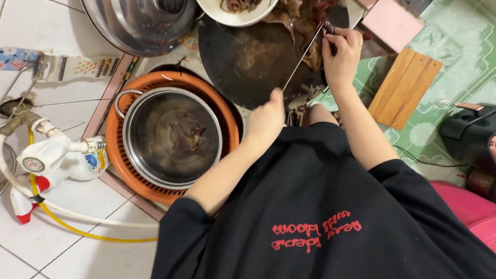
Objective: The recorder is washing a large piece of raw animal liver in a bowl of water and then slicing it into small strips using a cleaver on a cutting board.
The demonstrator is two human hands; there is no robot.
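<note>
Over the dark round tray (249,62) at the top of the head view, the person's two bare hands work a thin metal skewer (303,57) that runs on a slant between them. The left hand (266,118) is curled shut around the skewer's lower end, near the tray's near rim, while the right hand (342,52) is pinched tight at the upper end, its fingertips closed on a small dark piece (328,27) of food right at the tip. Just beyond that tip lies a heap of brown strips (298,12) on the far side of the tray, and a white bowl (233,17) of similar dark strands stands touching the tray's far edge. The step in hand looks like threading: a piece being pushed onto the point, with most of the skewer bare as far as can be told. The next move would call for the left hand to hold the shaft steady while the right slides the piece down and keeps clear of the point. To the left, well apart from both hands, a steel pot (171,137) with a few dark scraps in it sits inside an orange basket (117,146), and a large steel lid (137,4) lies beside the bowl.
</note>
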